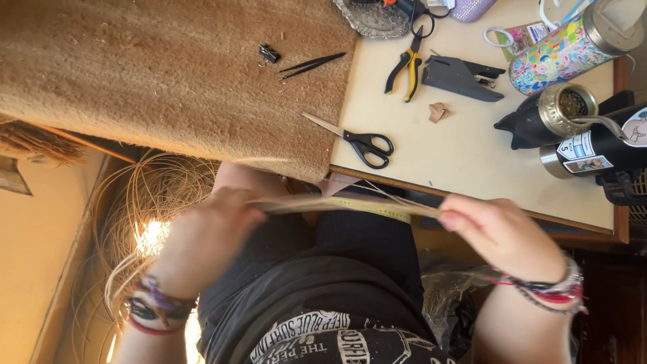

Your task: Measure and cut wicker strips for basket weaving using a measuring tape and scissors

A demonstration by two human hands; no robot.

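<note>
Right now I hold a bundle of thin pale reed strands (350,204) stretched level between my two hands, low in the middle of the frame, over my lap and just below the near edge of the worktop (465,162). My left hand (212,232) is closed around one end, though it is blurred and I cannot make out the fingers. My right hand (495,229) pinches the other end between thumb and fingertips. A yellow measuring tape (377,207) seems to run along the strands.

On the worktop above, black-handled scissors (360,141) lie half on the tan mat (175,74) and half on the bare surface. Yellow-handled pliers (404,67) and a grey stapler (461,75) lie further up, and on the mat sit a small black binder clip (268,54) and dark tweezers (311,65). A patterned tumbler (563,50) and dark flasks (593,145) lie at the upper right. A loose coil of reed (145,209) hangs at the lower left.

What could go wrong, as I judge it: the strands are thin and only held at the ends, so a slack pinch could let some slip out and fan apart, and pulling too hard could crease or snap them. Loose ends could also tangle with that coil
</note>
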